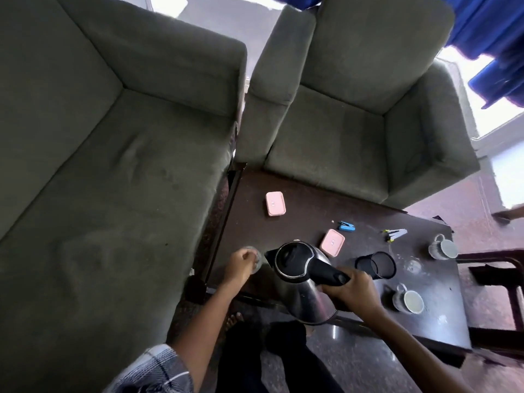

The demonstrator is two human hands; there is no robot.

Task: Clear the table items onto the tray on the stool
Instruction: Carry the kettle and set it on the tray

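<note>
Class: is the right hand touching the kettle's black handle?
Touching. The head view shows the right hand with fingers wrapped around the kettle handle.

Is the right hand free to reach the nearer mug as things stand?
Probably not: the right hand is closed on the kettle handle. The mug sits close beside it, with nothing between.

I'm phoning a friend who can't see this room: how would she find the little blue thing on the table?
Start at the dark table in front of the armchair. Near its middle, between two pink boxes, lies a small blue stapler. It is the only blue item on the tabletop.
</note>
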